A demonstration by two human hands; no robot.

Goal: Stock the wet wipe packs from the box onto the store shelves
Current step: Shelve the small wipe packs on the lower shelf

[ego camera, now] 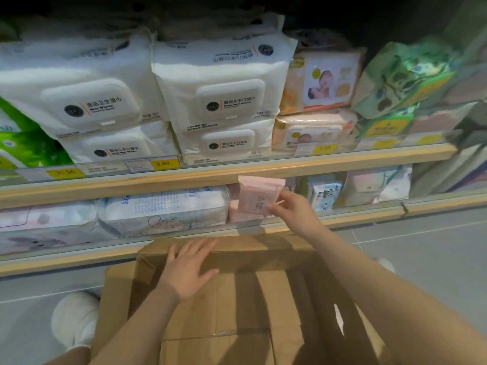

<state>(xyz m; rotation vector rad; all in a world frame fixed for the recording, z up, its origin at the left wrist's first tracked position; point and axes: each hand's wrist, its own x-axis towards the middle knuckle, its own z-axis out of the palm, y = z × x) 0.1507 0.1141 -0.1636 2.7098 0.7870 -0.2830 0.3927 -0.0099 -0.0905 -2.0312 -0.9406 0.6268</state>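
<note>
Store shelving fills the upper view, its two wooden-edged shelves (237,175) crowded with wipes: large white lidded packs (221,98) above yellow price tags (165,163), and a blue-printed pack (168,209) lying on the lower shelf. Below, on a grey tiled floor, stands an open cardboard box (237,293); no packs are visible in the part of it that shows.

The right hand (292,209) pinches a small pink wet wipe pack (259,196) by its right edge, holding it upright just in front of the lower shelf, beside similar pink packs (233,206) already there. The left hand (188,270) lies flat, fingers spread, on the box's far flap, apparently steadying it.

The placing step seems to be in hand. Next, the pack likely needs to go under the upper shelf's edge and into the gap among the pink packs, standing in line with them, before the fingers let go.
</note>
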